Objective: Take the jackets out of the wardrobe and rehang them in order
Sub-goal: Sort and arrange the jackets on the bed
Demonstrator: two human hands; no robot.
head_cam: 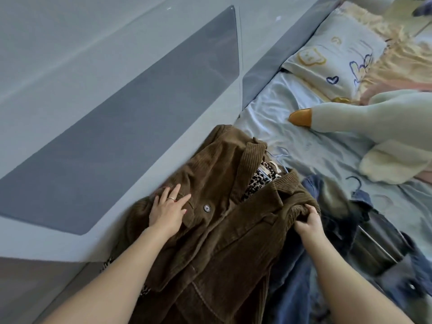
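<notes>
A brown corduroy jacket (217,232) with a leopard-print lining lies front-up on the bed, a thin hanger hook (280,153) showing above its collar. My left hand (169,208) rests flat on the jacket's left chest beside a dark button, fingers spread. My right hand (307,222) grips a bunched fold of the jacket's right shoulder. A blue denim jacket (304,272) lies under and to the right of the brown one, with a darker garment (378,235) beside it and another hanger hook (355,182) near it.
The bed's light blue sheet (292,108) stretches ahead. A patterned pillow (332,52) lies at the head. A pale plush goose with an orange beak (350,115) lies on the right. A grey padded wall panel (117,113) runs along the left.
</notes>
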